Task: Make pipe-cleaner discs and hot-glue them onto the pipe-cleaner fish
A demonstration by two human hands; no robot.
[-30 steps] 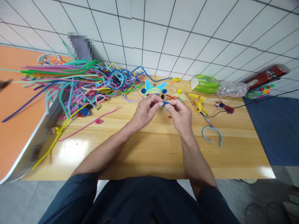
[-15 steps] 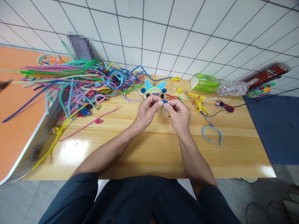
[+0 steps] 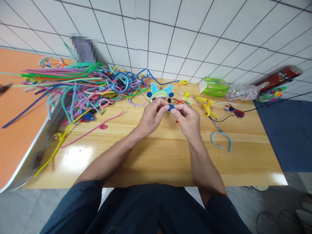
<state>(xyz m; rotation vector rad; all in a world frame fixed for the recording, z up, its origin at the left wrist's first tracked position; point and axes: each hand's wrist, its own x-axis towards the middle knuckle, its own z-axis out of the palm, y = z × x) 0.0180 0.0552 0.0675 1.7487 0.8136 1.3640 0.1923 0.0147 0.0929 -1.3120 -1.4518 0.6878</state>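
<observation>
From my feed, a pile of fuzzy stems [image 3: 90, 87] fills the far left corner of the bench [image 3: 156, 162]. A yellow stem [image 3: 58, 149] runs from it toward the near left corner, and a pink stem [image 3: 91, 130] lies beside it, with a pink coil [image 3: 103, 126] next to its far half.

Further right, the left hand [image 3: 153, 116] has its thumb and fingertips pinched together on a small blue piece [image 3: 171, 107], near the middle of the far edge. Just beyond, a toy head [image 3: 161, 94] with light blue horns is partly hidden by the fingers; I can't tell whether they touch it. The right hand [image 3: 187, 120] pinches the piece's other side, so both grips are nearly closed.

Against half a second ago, the hands have barely moved, but the piece shows a little more and looks flatter. I read that as fine turning or shaping between the fingertips.

To the right, the glue gun [image 3: 206, 104], scissors [image 3: 216, 125] and light blue arc [image 3: 229, 140] lie where they were, toward the right edge.
</observation>
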